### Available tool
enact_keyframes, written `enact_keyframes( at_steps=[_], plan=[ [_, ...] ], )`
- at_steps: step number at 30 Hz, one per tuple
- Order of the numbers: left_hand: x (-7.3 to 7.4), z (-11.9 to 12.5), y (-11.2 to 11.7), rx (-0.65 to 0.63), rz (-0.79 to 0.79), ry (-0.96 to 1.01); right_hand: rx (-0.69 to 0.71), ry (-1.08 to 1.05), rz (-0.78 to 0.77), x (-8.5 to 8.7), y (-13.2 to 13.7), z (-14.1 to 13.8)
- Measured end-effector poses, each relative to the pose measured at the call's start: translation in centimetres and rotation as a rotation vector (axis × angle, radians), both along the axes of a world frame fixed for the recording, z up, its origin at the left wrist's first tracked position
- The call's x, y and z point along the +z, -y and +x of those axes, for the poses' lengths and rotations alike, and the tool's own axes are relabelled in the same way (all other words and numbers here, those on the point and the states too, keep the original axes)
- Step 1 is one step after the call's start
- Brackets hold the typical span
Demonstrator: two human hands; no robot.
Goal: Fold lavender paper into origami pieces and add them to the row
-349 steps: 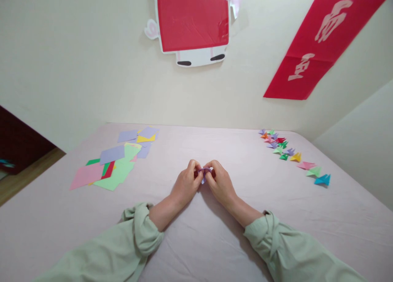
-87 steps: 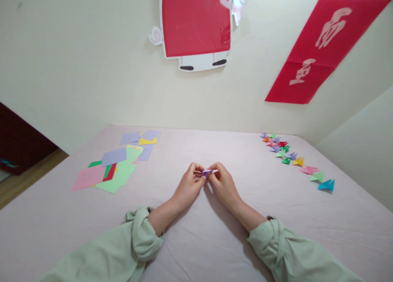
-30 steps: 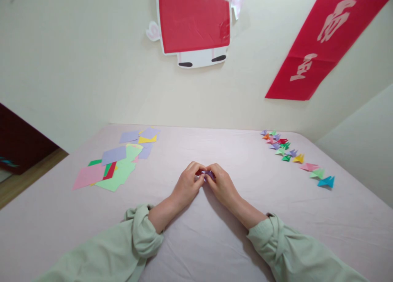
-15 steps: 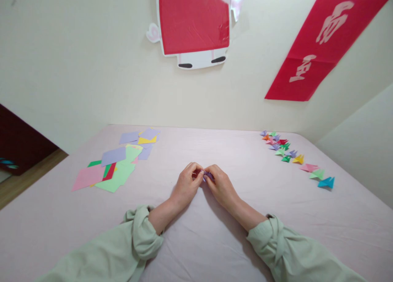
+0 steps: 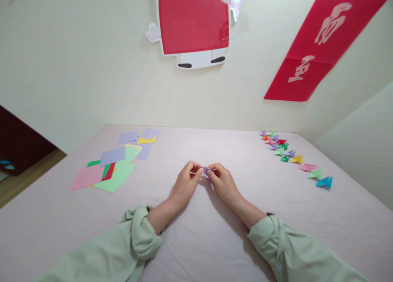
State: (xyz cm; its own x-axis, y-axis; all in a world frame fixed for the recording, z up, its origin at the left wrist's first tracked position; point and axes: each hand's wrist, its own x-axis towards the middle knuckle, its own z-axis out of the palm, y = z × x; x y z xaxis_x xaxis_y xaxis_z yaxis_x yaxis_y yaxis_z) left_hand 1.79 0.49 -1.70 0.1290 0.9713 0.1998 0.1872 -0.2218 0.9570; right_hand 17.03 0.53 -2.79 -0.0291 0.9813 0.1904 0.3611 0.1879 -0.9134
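Between my fingertips, over the middle of the table, is a small folded piece of purple paper (image 5: 206, 172). My right hand (image 5: 223, 181) pinches it between thumb and forefinger. My left hand (image 5: 186, 181) has its thumb and forefinger closed at the paper's left edge. Most of the paper shows between the two hands; part of it is covered by the right fingers. The fold's exact shape is too small to make out.
Loose coloured paper sheets (image 5: 115, 177) lie overlapping on the left of the cloth-covered table (image 5: 181, 249). Along the right side runs a row of small folded paper figures, with a blue one (image 5: 324, 182) nearest. A wall (image 5: 190, 97) stands behind the table.
The purple paper has turned and shows more of its face between my fingers. My fingertips have shifted slightly around it, and both hands stay in the same place.
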Motion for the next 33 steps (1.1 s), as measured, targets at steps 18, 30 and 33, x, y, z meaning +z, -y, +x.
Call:
enact_keyframes(
  at_steps=[18, 30, 33],
  plan=[
    [-0.2, 0.1, 0.1, 0.0, 0.013, -0.108, 0.028, 0.004, 0.047, 1.1, 0.8, -0.5],
    [-0.2, 0.5, 0.2, -0.137, -0.113, 0.071, 0.009, 0.021, 0.054, 1.4, 0.8, -0.5],
    [-0.4, 0.6, -0.1, -0.121, -0.19, 0.16, 0.053, -0.039, 0.015, 0.9, 0.5, -0.3]
  ],
)
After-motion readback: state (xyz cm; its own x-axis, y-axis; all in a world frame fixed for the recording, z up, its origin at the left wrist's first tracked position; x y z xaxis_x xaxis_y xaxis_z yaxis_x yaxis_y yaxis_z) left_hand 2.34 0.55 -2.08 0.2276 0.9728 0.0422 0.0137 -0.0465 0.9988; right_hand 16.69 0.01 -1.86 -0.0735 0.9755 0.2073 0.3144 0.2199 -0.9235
